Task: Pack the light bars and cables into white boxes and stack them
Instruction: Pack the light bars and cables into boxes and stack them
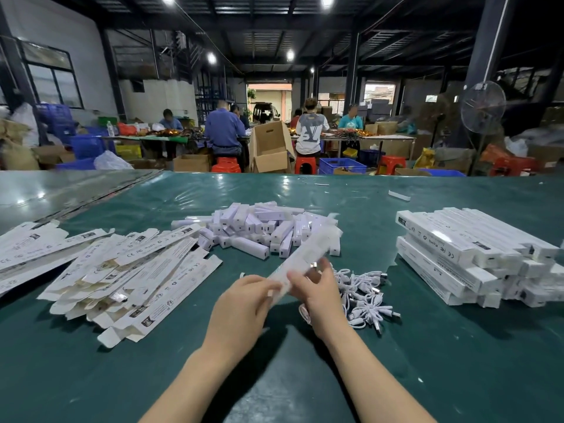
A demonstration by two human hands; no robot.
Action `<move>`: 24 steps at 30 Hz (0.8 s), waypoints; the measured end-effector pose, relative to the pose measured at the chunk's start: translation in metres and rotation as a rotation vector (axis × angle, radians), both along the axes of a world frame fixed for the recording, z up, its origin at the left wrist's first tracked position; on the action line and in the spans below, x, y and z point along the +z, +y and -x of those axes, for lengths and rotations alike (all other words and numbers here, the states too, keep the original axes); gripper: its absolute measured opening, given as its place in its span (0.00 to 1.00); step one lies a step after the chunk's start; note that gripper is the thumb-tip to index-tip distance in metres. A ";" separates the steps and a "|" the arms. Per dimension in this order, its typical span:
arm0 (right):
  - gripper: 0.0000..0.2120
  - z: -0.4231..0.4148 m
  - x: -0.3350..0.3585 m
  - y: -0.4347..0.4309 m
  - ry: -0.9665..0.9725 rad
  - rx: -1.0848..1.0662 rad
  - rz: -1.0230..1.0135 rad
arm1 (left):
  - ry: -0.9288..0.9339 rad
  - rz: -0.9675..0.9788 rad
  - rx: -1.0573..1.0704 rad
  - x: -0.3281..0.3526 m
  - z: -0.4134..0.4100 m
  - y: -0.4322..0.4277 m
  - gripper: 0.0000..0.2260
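Over the green table both my hands hold one long white box (pixel 308 254), tilted up toward the far right and blurred. My left hand (pixel 244 303) pinches its near end. My right hand (pixel 320 288) grips its lower part from the right side. Behind it lies a heap of white light bars (pixel 259 227). A tangle of white cables (pixel 366 297) rests just right of my right hand. Flat unfolded white boxes (pixel 122 270) are spread at the left. Packed white boxes (pixel 476 254) are stacked at the right.
The green table cover (pixel 305 377) runs to a far edge, with a loose white piece (pixel 399 195) near it. Beyond the table, several people sit at work benches among cardboard cartons (pixel 270 148), blue crates and red stools. A standing fan (pixel 483 108) is at the right.
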State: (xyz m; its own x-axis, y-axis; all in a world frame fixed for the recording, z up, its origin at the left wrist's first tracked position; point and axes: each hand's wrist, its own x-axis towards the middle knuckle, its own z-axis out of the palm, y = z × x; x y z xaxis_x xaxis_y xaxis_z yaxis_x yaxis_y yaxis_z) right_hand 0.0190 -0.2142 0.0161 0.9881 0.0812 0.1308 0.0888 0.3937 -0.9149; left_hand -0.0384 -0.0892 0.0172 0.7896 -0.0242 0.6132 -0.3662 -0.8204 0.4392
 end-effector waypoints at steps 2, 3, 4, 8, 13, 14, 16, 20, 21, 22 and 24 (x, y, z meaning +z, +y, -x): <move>0.14 0.000 0.002 -0.005 0.026 0.091 -0.101 | 0.032 0.023 -0.033 -0.003 0.000 0.001 0.10; 0.13 0.000 0.002 -0.007 0.028 0.138 -0.108 | 0.032 0.032 -0.047 -0.004 -0.001 0.002 0.09; 0.13 0.000 0.002 -0.009 0.029 0.183 -0.109 | 0.027 0.040 -0.052 -0.005 -0.001 0.002 0.09; 0.15 0.000 0.004 -0.013 0.002 0.302 -0.070 | 0.111 0.185 -0.062 -0.008 -0.002 0.008 0.12; 0.05 -0.003 0.003 -0.012 0.059 0.225 -0.140 | 0.229 0.391 -0.095 -0.008 -0.003 0.011 0.11; 0.04 -0.004 0.002 -0.012 0.096 0.195 -0.181 | 0.220 0.464 -0.087 -0.008 -0.004 0.011 0.10; 0.03 -0.006 0.002 -0.011 0.154 0.142 -0.260 | 0.195 0.597 -0.078 -0.006 -0.006 0.011 0.09; 0.05 -0.006 0.003 -0.011 0.205 0.124 -0.389 | 0.221 0.812 -0.153 -0.003 -0.009 0.016 0.11; 0.07 -0.007 0.003 -0.012 0.207 0.133 -0.397 | 0.237 0.866 -0.168 -0.003 -0.010 0.016 0.11; 0.08 -0.007 0.003 -0.012 0.206 0.145 -0.400 | 0.244 0.918 -0.173 -0.003 -0.012 0.017 0.11; 0.11 -0.006 0.003 -0.013 0.202 0.177 -0.412 | 0.242 1.025 -0.172 -0.003 -0.013 0.015 0.10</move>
State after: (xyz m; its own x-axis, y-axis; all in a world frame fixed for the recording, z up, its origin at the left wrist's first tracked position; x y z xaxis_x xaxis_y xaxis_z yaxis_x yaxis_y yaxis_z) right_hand 0.0255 -0.2276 0.0191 0.9728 0.2317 -0.0053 -0.1751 0.7198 -0.6717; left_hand -0.0253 -0.0738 0.0142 0.9283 0.2915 0.2309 -0.2520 0.0366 0.9670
